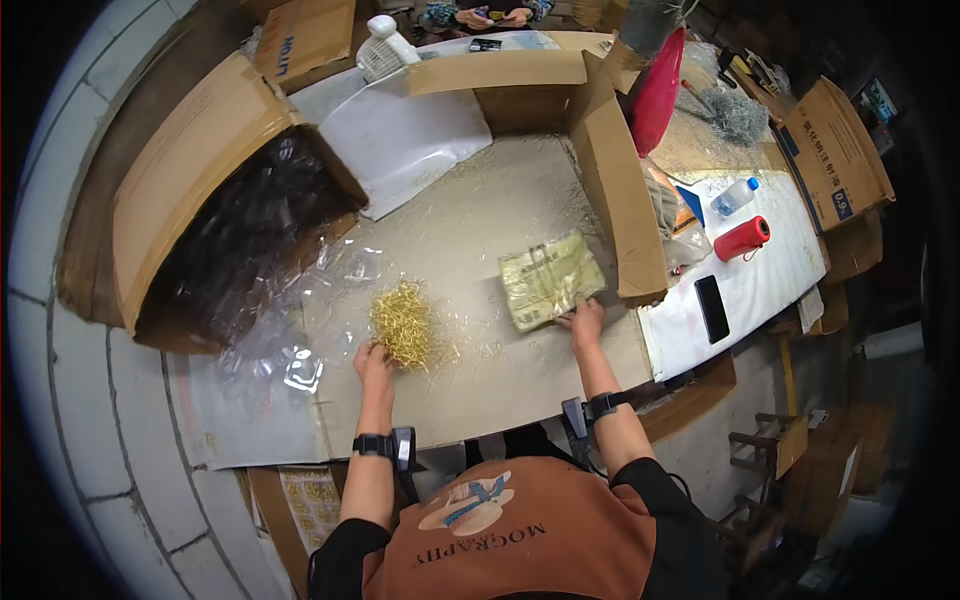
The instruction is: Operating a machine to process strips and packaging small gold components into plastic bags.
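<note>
A heap of small, thin gold-coloured pieces (403, 326) lies at the middle left of the work surface. My left hand (375, 365) is at its near left edge with the fingers curled together; what they hold, if anything, is hidden. To the right, a flat yellow-green plastic packet (552, 280) with faint dark print lies slightly tilted. Its near right corner is pinched in my right hand (584, 320). Loose gold bits are scattered beside the heap.
Crumpled clear plastic bags (300, 310) spill from an open carton (215, 190) at left. Cardboard walls (612, 170) border the far and right sides. Beyond the right wall are a phone (712, 309), a red flask (741, 239) and a water bottle (735, 197). Another person's hands (495, 18) show at the back.
</note>
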Demonstrator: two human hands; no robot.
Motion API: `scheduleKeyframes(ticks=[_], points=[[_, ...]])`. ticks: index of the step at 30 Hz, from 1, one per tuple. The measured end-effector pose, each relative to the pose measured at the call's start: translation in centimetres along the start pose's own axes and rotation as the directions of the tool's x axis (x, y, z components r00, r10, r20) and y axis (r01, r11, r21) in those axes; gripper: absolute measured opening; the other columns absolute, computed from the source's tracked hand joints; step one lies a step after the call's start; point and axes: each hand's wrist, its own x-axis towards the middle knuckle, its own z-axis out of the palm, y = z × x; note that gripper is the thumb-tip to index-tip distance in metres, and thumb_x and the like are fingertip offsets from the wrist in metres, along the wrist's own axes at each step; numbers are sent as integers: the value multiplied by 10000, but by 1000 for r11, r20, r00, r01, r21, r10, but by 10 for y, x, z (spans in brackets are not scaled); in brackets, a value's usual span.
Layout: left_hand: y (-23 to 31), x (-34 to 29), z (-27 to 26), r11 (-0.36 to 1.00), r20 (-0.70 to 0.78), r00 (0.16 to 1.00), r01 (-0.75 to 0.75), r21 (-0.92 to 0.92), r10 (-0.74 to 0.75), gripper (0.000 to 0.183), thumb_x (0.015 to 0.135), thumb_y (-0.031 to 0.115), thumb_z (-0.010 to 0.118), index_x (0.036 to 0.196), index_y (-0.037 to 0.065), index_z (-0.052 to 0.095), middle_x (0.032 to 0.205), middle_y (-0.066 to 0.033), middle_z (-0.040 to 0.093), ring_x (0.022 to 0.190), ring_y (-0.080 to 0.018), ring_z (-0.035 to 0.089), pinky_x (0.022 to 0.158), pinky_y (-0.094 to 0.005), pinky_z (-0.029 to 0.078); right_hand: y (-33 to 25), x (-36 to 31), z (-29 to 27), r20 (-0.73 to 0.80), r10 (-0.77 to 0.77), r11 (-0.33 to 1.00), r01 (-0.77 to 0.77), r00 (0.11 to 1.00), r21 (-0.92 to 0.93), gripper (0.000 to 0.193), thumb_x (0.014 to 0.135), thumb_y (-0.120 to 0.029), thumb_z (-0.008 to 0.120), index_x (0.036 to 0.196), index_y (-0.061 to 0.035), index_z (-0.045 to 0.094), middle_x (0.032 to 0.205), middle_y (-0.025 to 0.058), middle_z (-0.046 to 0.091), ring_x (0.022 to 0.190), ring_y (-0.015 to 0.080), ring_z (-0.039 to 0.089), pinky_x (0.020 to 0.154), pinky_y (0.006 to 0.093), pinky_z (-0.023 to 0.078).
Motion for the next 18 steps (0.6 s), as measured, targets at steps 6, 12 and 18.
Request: scheduleKeyframes(ticks=[6,12,18], points=[[16,-6,-11,998,27,997,-66,-10,67,83,802,14,509,855,72,538,789,-41,543,681,-150,533,606,-282,434,-16,-11,-2,-16,3,996,-1,1000,86,265,926,-170,493,1071,50,465,955,172,555,785,283,625,651,390,574],[36,-33,10,997,2,1000,-24,-70,24,115,772,-24,512,840,68,525,775,-37,543,673,-150,537,587,-268,436,-26,44,4,67,35,931,-57,997,361,369,928,-175,492,1207,30,365,1077,233,536,914,353,615,705,416,571],[29,-41,-11,996,64,998,28,-79,-22,143,742,-28,503,847,69,516,825,-47,547,731,-159,531,646,-295,423,-38,81,50,-35,32,924,-16,999,381,293,931,-170,486,1138,31,434,984,184,560,826,319,623,677,414,572]])
